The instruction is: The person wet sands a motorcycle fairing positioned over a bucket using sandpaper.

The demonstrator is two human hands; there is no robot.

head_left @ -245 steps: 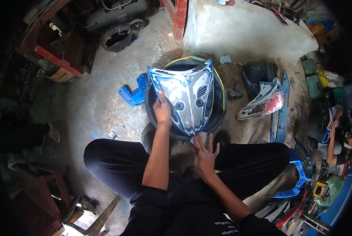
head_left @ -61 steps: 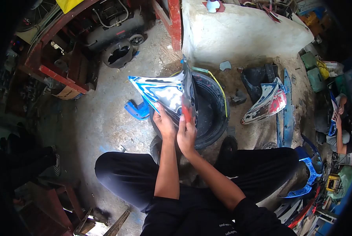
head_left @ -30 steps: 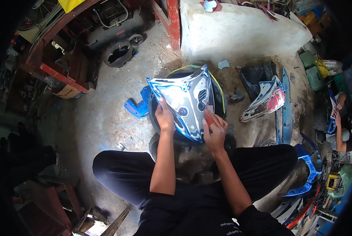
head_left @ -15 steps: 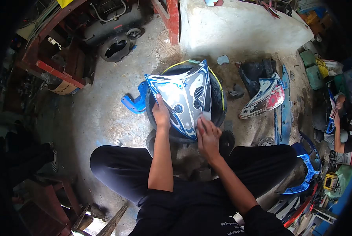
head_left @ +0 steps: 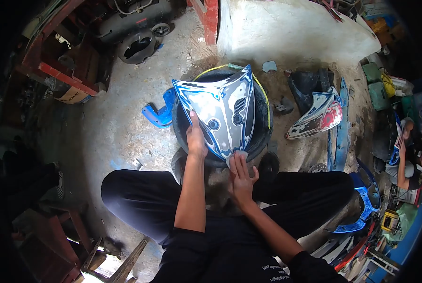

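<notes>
A pointed panel [head_left: 223,106] in blue, white and grey, with two round holes and a slotted vent, lies over a round black tub [head_left: 263,134]. My left hand [head_left: 197,137] grips the panel's left edge, thumb on top and the other fingers hidden beneath. At the panel's narrow lower tip, my right hand [head_left: 241,179] presses a small greyish sheet [head_left: 239,154] against the surface, fingers over it and thumb out to the side. A yellow strip [head_left: 268,106] runs along the tub's rim.
Left of the tub lies a blue part [head_left: 160,113]. On the right are a white-and-red panel [head_left: 318,118], a long blue strip [head_left: 339,141] and a blue frame [head_left: 362,212]. Another person's arm [head_left: 401,165] shows at far right. A white wall [head_left: 296,33] stands ahead.
My right hand has moved down from the panel's lower right edge to its tip, with the sheet. My left hand keeps its hold. Earlier the panel was tilted up on its side; now it lies flatter.
</notes>
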